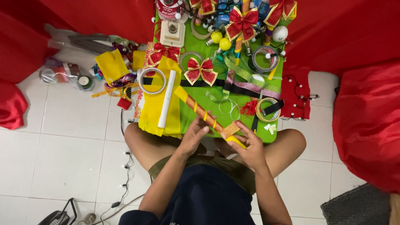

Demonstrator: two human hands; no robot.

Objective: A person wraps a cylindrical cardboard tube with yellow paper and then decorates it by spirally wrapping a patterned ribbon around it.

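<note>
1. The long stick has a glittery orange-gold wrap, rough-looking and sparkling, banded with plain yellow strips.
2. The yellow sheet on the left of the worktop looks like matt felt or soft cloth.
3. The white tube lying on it is smooth, with a slight sheen, like plastic.
4. The tape roll beside it has a pale, semi-glossy surface.
5. The worktop is a flat, bright green with a smooth matt finish.
6. The red bows are shiny ribbon edged in gold glitter.
7. The floor is glossy white tile.
8. The red drapes around are soft cloth, matt and folded.
</note>
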